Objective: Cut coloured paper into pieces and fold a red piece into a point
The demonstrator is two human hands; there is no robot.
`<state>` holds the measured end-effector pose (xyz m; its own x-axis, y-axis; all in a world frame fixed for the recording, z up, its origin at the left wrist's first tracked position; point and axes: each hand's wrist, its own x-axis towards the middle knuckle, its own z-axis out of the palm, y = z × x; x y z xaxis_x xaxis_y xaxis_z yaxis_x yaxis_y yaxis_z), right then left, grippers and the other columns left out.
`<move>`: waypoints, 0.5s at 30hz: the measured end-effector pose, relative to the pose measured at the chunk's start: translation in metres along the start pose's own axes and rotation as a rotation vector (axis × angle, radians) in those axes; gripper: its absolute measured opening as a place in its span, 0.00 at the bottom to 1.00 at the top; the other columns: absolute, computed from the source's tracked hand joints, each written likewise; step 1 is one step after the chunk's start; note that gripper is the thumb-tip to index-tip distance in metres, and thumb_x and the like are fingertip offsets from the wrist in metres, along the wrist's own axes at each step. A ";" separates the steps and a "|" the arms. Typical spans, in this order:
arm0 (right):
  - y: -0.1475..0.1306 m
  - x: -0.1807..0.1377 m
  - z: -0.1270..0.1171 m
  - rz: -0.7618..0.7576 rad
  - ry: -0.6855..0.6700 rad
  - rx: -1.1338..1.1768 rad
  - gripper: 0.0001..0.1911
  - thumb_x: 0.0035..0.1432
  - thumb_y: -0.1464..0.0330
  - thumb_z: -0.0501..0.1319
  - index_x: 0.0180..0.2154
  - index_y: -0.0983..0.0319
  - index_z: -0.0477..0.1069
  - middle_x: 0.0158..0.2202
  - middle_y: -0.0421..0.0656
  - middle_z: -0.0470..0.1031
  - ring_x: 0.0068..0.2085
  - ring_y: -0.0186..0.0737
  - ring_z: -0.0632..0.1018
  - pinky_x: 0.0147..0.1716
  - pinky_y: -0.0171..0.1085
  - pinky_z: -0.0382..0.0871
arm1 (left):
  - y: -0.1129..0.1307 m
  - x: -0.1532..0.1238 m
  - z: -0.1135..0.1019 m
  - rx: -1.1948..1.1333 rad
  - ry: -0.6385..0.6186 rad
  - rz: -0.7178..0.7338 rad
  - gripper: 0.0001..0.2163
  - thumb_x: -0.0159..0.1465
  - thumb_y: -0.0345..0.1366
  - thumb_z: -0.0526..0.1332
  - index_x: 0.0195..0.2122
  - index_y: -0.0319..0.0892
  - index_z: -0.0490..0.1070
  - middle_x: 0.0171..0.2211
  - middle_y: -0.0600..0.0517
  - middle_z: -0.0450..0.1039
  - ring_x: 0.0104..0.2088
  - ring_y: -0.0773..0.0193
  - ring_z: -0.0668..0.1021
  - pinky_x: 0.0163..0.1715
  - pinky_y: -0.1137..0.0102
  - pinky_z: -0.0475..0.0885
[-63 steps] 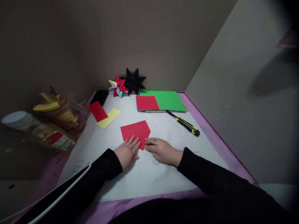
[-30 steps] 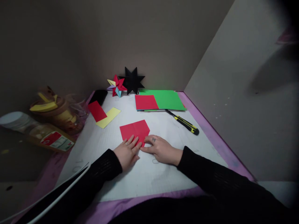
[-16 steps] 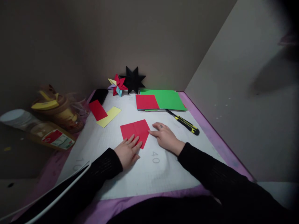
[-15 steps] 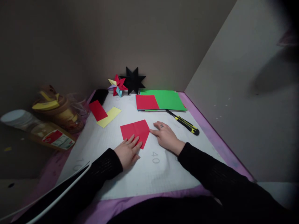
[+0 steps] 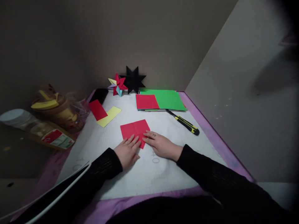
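A red sheet of paper (image 5: 133, 128) lies on the white mat (image 5: 116, 183) in front of me, with a faint crease across it. My left hand (image 5: 128, 152) rests on its lower left part, fingers spread and flat. On its right edge lie the fingertips of my right hand (image 5: 161, 144), fingers stretched out; they cover the sheet's right corner, so its shape there is hidden. Neither hand grips anything.
A red strip (image 5: 98, 109) overlaps a yellow strip (image 5: 109, 117) at left. Behind stand a black paper star (image 5: 133, 80) and a multicoloured one (image 5: 118, 84). Green paper (image 5: 173, 100) and a utility knife (image 5: 187, 125) lie right. A bottle (image 5: 46, 133) and cup (image 5: 63, 109) are left.
My right hand has shifted left and slightly down, from the sheet's right corner onto its right edge. My left hand and the red sheet have stayed in place.
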<state>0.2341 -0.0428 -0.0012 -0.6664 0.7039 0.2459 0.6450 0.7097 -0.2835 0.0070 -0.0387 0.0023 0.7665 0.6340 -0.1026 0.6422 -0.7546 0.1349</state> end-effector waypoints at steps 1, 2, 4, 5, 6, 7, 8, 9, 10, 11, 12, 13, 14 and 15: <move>0.001 -0.001 -0.001 -0.019 -0.010 0.009 0.25 0.53 0.80 0.51 0.53 0.64 0.65 0.54 0.52 0.66 0.58 0.44 0.62 0.54 0.49 0.61 | 0.000 0.000 0.000 -0.006 0.007 -0.007 0.27 0.60 0.40 0.53 0.59 0.35 0.55 0.62 0.39 0.52 0.62 0.46 0.53 0.56 0.53 0.54; 0.001 -0.002 -0.001 -0.043 -0.021 0.021 0.24 0.53 0.79 0.52 0.53 0.63 0.65 0.54 0.52 0.66 0.59 0.43 0.61 0.54 0.48 0.61 | 0.001 0.000 0.000 -0.010 0.012 -0.012 0.27 0.60 0.40 0.53 0.59 0.34 0.55 0.62 0.38 0.52 0.62 0.47 0.53 0.56 0.53 0.54; 0.001 -0.003 -0.002 -0.092 -0.039 0.042 0.23 0.55 0.78 0.51 0.52 0.63 0.66 0.54 0.51 0.66 0.59 0.42 0.61 0.54 0.47 0.61 | 0.001 0.001 -0.001 -0.015 0.009 -0.017 0.27 0.60 0.40 0.53 0.59 0.33 0.55 0.62 0.38 0.52 0.62 0.47 0.53 0.56 0.54 0.54; 0.000 -0.004 -0.002 -0.104 -0.046 0.047 0.23 0.55 0.78 0.51 0.53 0.63 0.65 0.54 0.51 0.66 0.59 0.41 0.61 0.54 0.47 0.61 | 0.002 0.001 -0.001 -0.015 0.002 -0.020 0.27 0.60 0.40 0.53 0.59 0.33 0.56 0.61 0.38 0.52 0.62 0.47 0.53 0.57 0.54 0.54; 0.000 -0.004 -0.002 -0.109 -0.053 0.046 0.23 0.56 0.78 0.51 0.54 0.63 0.64 0.54 0.51 0.66 0.59 0.41 0.61 0.55 0.46 0.60 | 0.002 0.001 -0.002 -0.014 -0.006 -0.023 0.27 0.60 0.40 0.53 0.59 0.33 0.55 0.61 0.38 0.52 0.62 0.47 0.53 0.57 0.54 0.54; -0.002 -0.004 -0.002 -0.109 -0.062 0.039 0.24 0.56 0.77 0.51 0.55 0.63 0.63 0.54 0.51 0.66 0.59 0.41 0.61 0.55 0.46 0.60 | 0.002 0.001 -0.003 -0.013 -0.017 -0.024 0.27 0.60 0.40 0.53 0.59 0.33 0.55 0.61 0.38 0.52 0.62 0.47 0.53 0.57 0.54 0.54; -0.003 -0.003 -0.002 -0.106 -0.074 0.026 0.24 0.56 0.77 0.51 0.56 0.63 0.61 0.54 0.51 0.65 0.59 0.41 0.61 0.54 0.47 0.60 | 0.002 0.001 -0.003 -0.011 -0.025 -0.025 0.27 0.60 0.40 0.53 0.59 0.33 0.55 0.61 0.39 0.52 0.62 0.47 0.54 0.57 0.54 0.55; -0.004 -0.003 -0.002 -0.103 -0.088 0.011 0.25 0.56 0.77 0.51 0.56 0.62 0.60 0.54 0.52 0.65 0.59 0.42 0.61 0.54 0.47 0.60 | 0.002 0.001 -0.004 -0.010 -0.029 -0.024 0.27 0.59 0.40 0.53 0.59 0.33 0.55 0.61 0.39 0.53 0.62 0.48 0.54 0.57 0.55 0.55; -0.005 -0.002 -0.003 -0.102 -0.102 -0.006 0.25 0.57 0.77 0.52 0.57 0.62 0.60 0.54 0.52 0.65 0.59 0.43 0.61 0.54 0.48 0.60 | 0.002 0.001 -0.004 -0.008 -0.027 -0.024 0.27 0.59 0.40 0.53 0.59 0.33 0.55 0.61 0.39 0.52 0.62 0.48 0.54 0.57 0.55 0.55; -0.006 -0.002 -0.003 -0.105 -0.114 -0.020 0.25 0.57 0.77 0.52 0.56 0.62 0.61 0.54 0.53 0.65 0.59 0.44 0.60 0.53 0.48 0.60 | 0.002 0.001 -0.003 -0.006 -0.020 -0.024 0.27 0.59 0.40 0.53 0.59 0.33 0.55 0.62 0.38 0.52 0.62 0.48 0.53 0.57 0.55 0.55; -0.007 -0.002 -0.004 -0.109 -0.124 -0.031 0.24 0.57 0.77 0.52 0.56 0.62 0.61 0.54 0.54 0.65 0.59 0.45 0.60 0.53 0.48 0.60 | 0.002 0.000 -0.003 -0.004 -0.010 -0.026 0.27 0.59 0.40 0.53 0.58 0.33 0.56 0.62 0.38 0.51 0.62 0.49 0.53 0.57 0.55 0.54; -0.008 -0.002 -0.005 -0.113 -0.135 -0.039 0.24 0.57 0.76 0.53 0.56 0.63 0.61 0.54 0.55 0.64 0.59 0.45 0.60 0.53 0.48 0.60 | 0.002 0.000 -0.003 0.000 0.003 -0.030 0.27 0.59 0.40 0.53 0.58 0.32 0.56 0.62 0.37 0.51 0.62 0.49 0.53 0.57 0.55 0.54; -0.008 -0.002 -0.006 -0.121 -0.144 -0.043 0.24 0.57 0.76 0.53 0.56 0.63 0.62 0.54 0.55 0.64 0.59 0.46 0.60 0.53 0.48 0.60 | 0.003 0.000 -0.003 0.005 0.013 -0.032 0.26 0.59 0.40 0.53 0.58 0.32 0.57 0.62 0.37 0.50 0.62 0.49 0.53 0.57 0.55 0.54; -0.009 -0.002 -0.007 -0.131 -0.151 -0.043 0.24 0.57 0.76 0.53 0.55 0.63 0.63 0.54 0.55 0.64 0.59 0.46 0.60 0.53 0.48 0.60 | 0.003 0.000 -0.003 0.011 0.018 -0.032 0.26 0.59 0.40 0.53 0.57 0.31 0.57 0.62 0.36 0.50 0.62 0.49 0.53 0.57 0.55 0.55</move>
<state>0.2323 -0.0503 0.0069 -0.7923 0.5949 0.1353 0.5620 0.7980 -0.2177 0.0085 -0.0404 0.0061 0.7454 0.6606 -0.0891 0.6665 -0.7357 0.1209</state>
